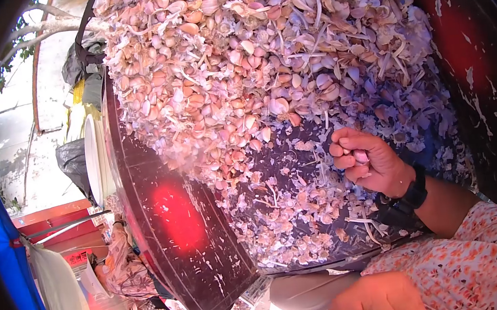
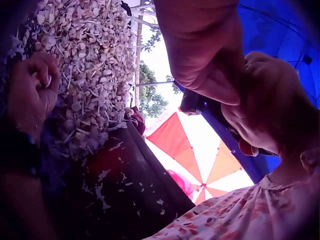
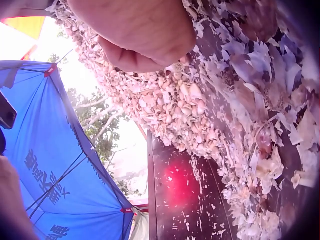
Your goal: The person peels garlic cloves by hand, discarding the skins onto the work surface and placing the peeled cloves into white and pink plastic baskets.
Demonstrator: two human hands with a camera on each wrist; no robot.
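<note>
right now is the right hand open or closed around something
Closed: the right hand has its fingers curled round a garlic clove, beside the garlic pile.

Head view: from above, facing down on the dark red-brown lacquered surface (image 1: 171, 223) and heap of pink-white garlic cloves (image 1: 239, 65), moderately near.
Left wrist view: low at the surface's rim, facing upward across the heap.
Right wrist view: close over the heap, facing along it toward the blue fabric umbrella (image 3: 55, 150).
All 3 views share heap and surface.
</note>
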